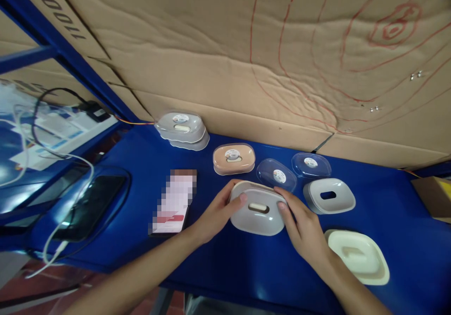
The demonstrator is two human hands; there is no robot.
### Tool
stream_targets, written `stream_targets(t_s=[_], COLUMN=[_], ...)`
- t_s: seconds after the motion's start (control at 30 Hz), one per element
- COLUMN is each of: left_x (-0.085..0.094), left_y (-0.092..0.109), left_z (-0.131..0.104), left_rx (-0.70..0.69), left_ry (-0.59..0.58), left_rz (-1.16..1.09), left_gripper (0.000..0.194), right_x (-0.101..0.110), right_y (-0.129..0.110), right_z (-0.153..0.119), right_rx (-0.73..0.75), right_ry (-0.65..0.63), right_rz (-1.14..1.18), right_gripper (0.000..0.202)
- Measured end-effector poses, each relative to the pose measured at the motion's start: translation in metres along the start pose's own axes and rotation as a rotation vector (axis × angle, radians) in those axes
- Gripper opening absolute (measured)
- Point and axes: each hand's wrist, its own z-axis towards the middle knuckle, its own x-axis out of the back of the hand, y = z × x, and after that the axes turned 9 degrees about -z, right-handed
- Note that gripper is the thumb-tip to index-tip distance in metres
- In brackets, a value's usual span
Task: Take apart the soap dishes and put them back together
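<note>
Between my two hands is a light-grey plastic box with rounded corners, the grey box (259,224). A cream part shows through its oval slot, and a cream edge shows behind its far rim. My left hand (224,211) grips the left side, thumb on top. On the right side my right hand (303,221) is closed around the rim. Just beyond lie two clear lids (268,180) with round stickers. A grey shell (343,204) with an oval hole sits right of my right hand. Nearer, beside my right wrist, rests a cream tray (377,261).
A peach box (220,165) with a clear lid stands behind my left hand. Stacked grey boxes (165,129) are at the back left. A lit phone (172,202) lies left. Cables and a dark phone (89,207) occupy the far left. Cardboard (211,47) walls the back.
</note>
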Motion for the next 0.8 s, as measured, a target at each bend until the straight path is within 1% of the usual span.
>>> stream_targets(t_s=[0.13, 0.23, 0.3, 0.4, 0.5, 0.57, 0.67, 0.73, 0.8], left_x=[0.000, 0.001, 0.003, 0.003, 0.003, 0.002, 0.001, 0.002, 0.004], left_y=[-0.001, 0.000, 0.001, 0.003, 0.004, 0.002, -0.001, -0.001, 0.000], left_z=[-0.002, -0.002, -0.003, -0.005, -0.008, -0.008, -0.005, -0.002, 0.002], left_rx=[0.030, 0.011, -0.013, -0.053, -0.058, -0.046, 0.011, 0.082, 0.134], left_ry=[-0.021, -0.039, -0.055, -0.118, -0.203, -0.212, -0.147, -0.052, 0.062], left_rz=[0.011, 0.022, 0.035, 0.082, 0.101, 0.079, -0.016, -0.110, -0.178], left_gripper=[0.050, 0.054, 0.056, 0.053, 0.046, 0.045, 0.048, 0.048, 0.045], right_x=[-0.002, -0.003, -0.004, -0.007, -0.010, -0.010, -0.007, -0.005, -0.003], right_y=[-0.001, -0.002, -0.002, -0.002, -0.003, -0.003, 0.001, 0.007, 0.015], right_z=[-0.002, -0.002, -0.003, -0.007, -0.011, -0.013, -0.012, -0.008, -0.002], right_rx=[-0.018, -0.067, -0.113, -0.155, -0.150, -0.136, -0.081, -0.029, 0.004], right_ry=[0.004, 0.013, 0.009, -0.022, -0.023, -0.013, -0.015, 0.012, 0.046], right_rz=[-0.010, 0.027, 0.059, 0.090, 0.089, 0.087, 0.095, 0.082, 0.001], right_gripper=[0.037, 0.036, 0.039, 0.044, 0.045, 0.043, 0.046, 0.052, 0.053])
